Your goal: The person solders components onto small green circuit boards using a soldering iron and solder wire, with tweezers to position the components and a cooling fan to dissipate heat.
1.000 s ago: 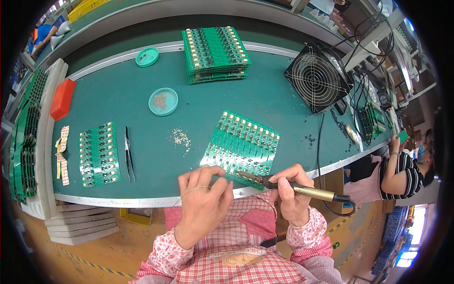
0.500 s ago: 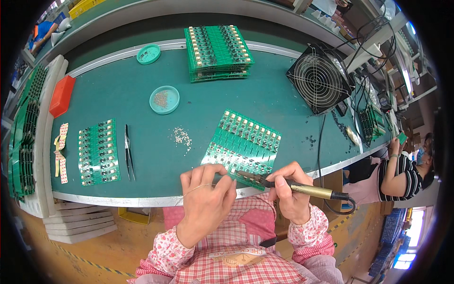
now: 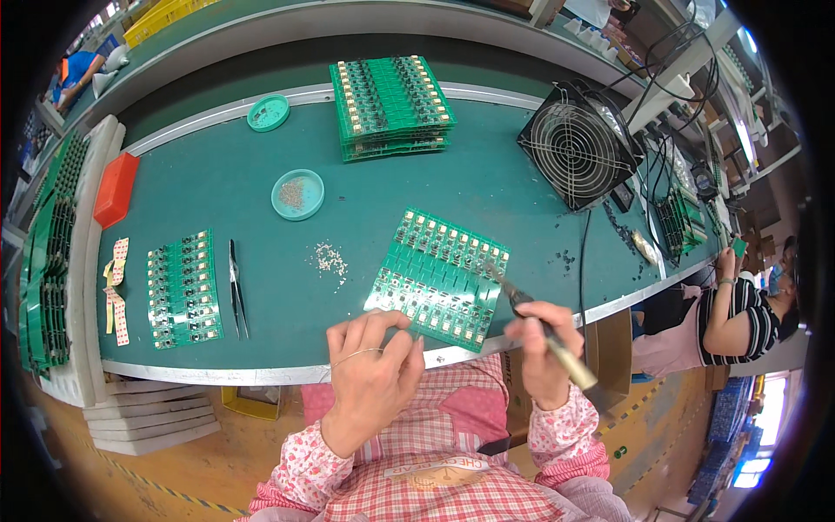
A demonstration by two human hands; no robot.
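Note:
My right hand [image 3: 544, 361] is closed around a soldering iron [image 3: 570, 364] with a yellowish handle. Its tip points away from me, over the right part of a green circuit board panel [image 3: 426, 277]. Rows of small white and dark parts run across this panel, which lies tilted at the table's front edge. At the panel's near left corner rests my left hand [image 3: 372, 370], fingers curled and thumb close to the index finger. Whatever they may pinch is too small to make out. Loose tiny pale parts [image 3: 329, 261] lie left of the panel.
A stack of board panels [image 3: 391, 113] stands at the back, with a black fan [image 3: 578, 148] to its right. Two turquoise dishes [image 3: 297, 215], tweezers [image 3: 236, 291], another panel [image 3: 183, 291] and a red box [image 3: 116, 191] are leftward. A co-worker [image 3: 735, 326] sits at the right.
My right hand has swung the soldering iron's tip away from the panel's near edge, toward its far right side. My left hand stays near the same corner.

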